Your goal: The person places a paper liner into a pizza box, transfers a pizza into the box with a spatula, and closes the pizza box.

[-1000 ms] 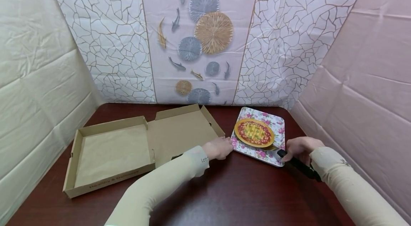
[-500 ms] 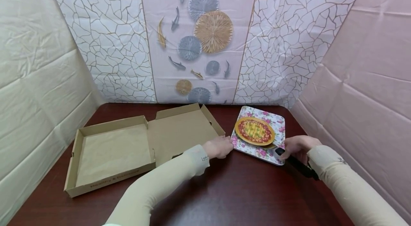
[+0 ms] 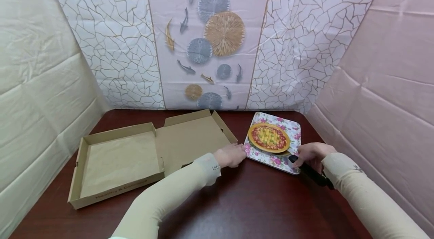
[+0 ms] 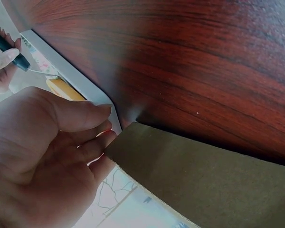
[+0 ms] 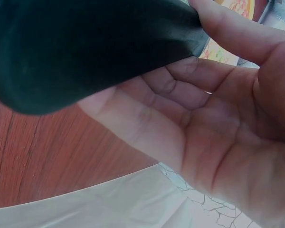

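Note:
A round pizza (image 3: pixel 268 138) with a yellow crust lies over the floral white tray (image 3: pixel 293 129) at the right in the head view. My right hand (image 3: pixel 313 154) grips the black handle (image 3: pixel 315 174) of a pizza server; its metal blade runs beneath the near side of the pizza, mostly hidden. In the right wrist view the fingers curl round that thick handle (image 5: pixel 85 52). My left hand (image 3: pixel 229 155) pinches the tray's near left corner, the thumb against the white rim (image 4: pixel 78 76) in the left wrist view. It also overlaps the lid corner of the cardboard box.
An opened cardboard pizza box (image 3: pixel 118 163) lies at the left, its lid (image 3: pixel 191 137) folded out flat toward the tray. Both stand on a dark red wooden table (image 3: pixel 251 205). Patterned cloth (image 3: pixel 129 35) hangs behind, with plain cloth walls on both sides.
The pizza server has moved slightly left and further under the pizza, my right hand with it. The pizza has shifted slightly toward the back. My left hand has stayed at the tray corner.

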